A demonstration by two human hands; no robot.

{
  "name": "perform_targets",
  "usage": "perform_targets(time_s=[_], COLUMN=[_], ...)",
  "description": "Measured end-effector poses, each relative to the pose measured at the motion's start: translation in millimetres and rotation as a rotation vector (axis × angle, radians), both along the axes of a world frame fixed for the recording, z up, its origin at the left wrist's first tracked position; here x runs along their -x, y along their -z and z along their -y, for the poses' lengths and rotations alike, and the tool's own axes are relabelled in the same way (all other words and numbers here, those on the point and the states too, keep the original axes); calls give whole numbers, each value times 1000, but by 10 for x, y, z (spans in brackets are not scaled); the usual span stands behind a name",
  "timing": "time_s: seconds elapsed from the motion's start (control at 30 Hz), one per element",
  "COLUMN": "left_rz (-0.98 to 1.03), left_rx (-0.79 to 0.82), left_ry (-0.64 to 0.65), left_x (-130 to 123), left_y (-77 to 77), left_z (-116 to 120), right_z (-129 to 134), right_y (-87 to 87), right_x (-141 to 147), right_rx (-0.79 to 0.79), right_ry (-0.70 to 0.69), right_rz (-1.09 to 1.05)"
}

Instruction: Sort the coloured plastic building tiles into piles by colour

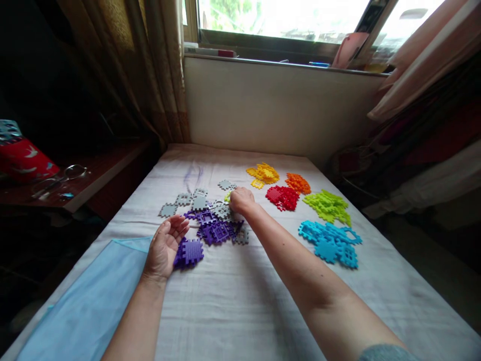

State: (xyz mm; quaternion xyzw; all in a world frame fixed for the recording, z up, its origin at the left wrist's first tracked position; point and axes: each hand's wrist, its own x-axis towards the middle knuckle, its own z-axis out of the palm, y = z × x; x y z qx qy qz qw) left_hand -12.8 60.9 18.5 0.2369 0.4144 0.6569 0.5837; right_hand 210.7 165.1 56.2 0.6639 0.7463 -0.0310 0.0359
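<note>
My right hand reaches over the grey tiles at the middle of the table, fingers curled closed. A lime-green interlocking tile peeks out at its fingertips, mostly hidden by the hand. Palm turned inward, my left hand is open and holds nothing, its fingers loosely bent. Just beside it lies a small stack of purple interlocking tiles. More purple tiles are heaped between my hands, with grey tiles scattered behind and partly on top of them.
Sorted heaps of tiles lie to the right: yellow, orange, red, lime green and blue. A light blue cloth covers the table's left side. Glasses rest on a dark side table.
</note>
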Motion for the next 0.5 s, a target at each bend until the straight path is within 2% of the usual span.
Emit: perform_targets(time_s=[0.13,0.23,0.33,0.5], left_rz=[-17,-10,2,4], left_rx=[0,22,52,56], left_ry=[-6,-16,-23,-19], left_x=[7,2,-12,-13], left_y=[3,-22,-61,-69], left_z=[-7,-8,-7,-11], right_z=[102,173,254,462], right_y=[-26,-89,-139,-96], right_x=[-46,-239,-638,-1582], right_rx=[-75,-188,-289,-217], right_ry=[-31,26,175,495], right_rz=[-5,-42,-67,74])
